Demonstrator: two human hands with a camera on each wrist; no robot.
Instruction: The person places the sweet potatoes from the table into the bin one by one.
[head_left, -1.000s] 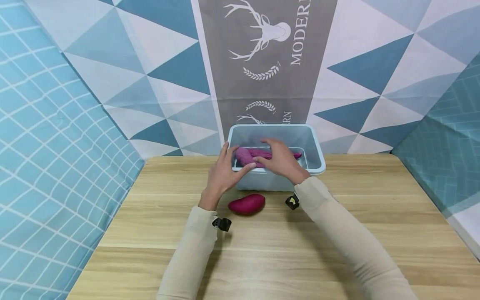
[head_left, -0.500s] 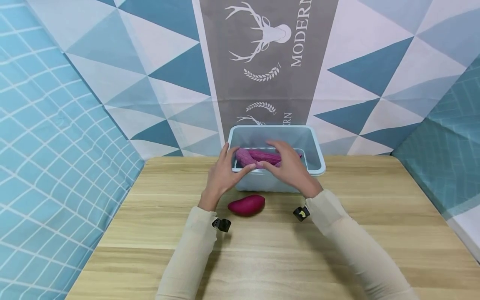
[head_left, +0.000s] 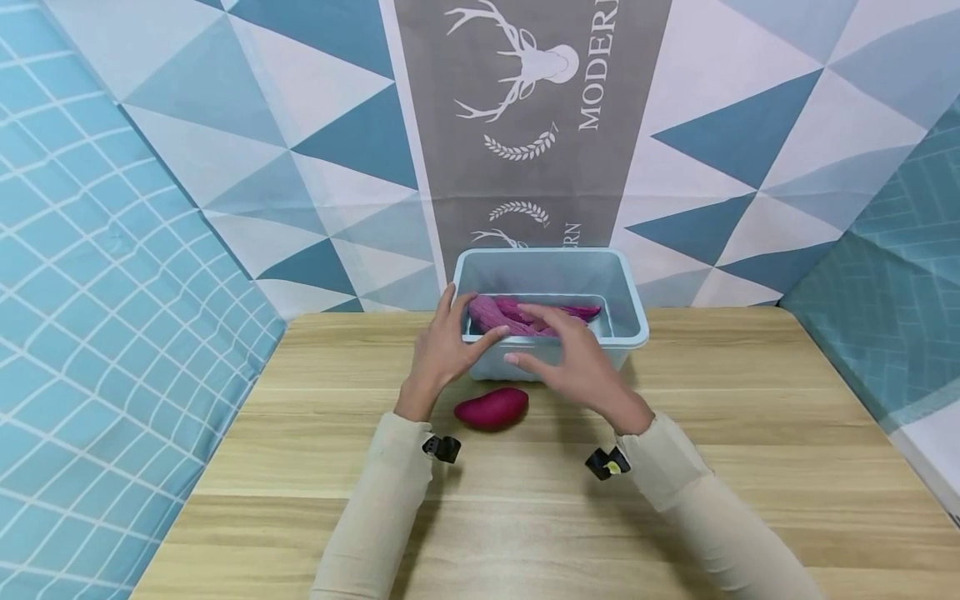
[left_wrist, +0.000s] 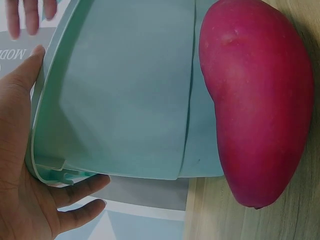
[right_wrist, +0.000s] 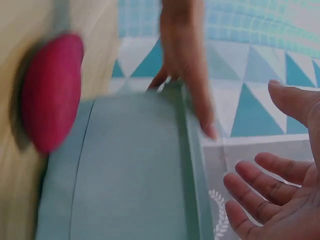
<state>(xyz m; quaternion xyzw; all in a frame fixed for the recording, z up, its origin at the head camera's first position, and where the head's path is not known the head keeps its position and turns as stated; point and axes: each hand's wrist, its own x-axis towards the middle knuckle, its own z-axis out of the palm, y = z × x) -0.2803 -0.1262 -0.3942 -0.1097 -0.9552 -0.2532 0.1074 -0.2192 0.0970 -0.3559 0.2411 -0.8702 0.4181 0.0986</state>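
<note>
A light blue plastic bin (head_left: 551, 358) stands at the table's far side. My left hand (head_left: 441, 350) holds its near left corner, the thumb along the front rim and the fingers around the side, as the left wrist view shows. My right hand (head_left: 585, 371) hovers at the bin's front rim with fingers spread and nothing between them. Inside the bin lie long, streaked purple vegetables (head_left: 491, 312), partly hidden by both hands. A smooth magenta sweet potato (head_left: 492, 409) lies on the wood in front of the bin, between my wrists.
The wooden table (head_left: 510, 517) runs up to a patterned backdrop (head_left: 345, 125) close behind the bin. Blue grid cloth (head_left: 112, 275) hangs along the left side. A black wrist camera (head_left: 442, 449) sits on each sleeve.
My right hand has drawn back from inside the bin toward me and rightward, its thumb now in front of the rim. The left hand and the sweet potato have stayed put.
</note>
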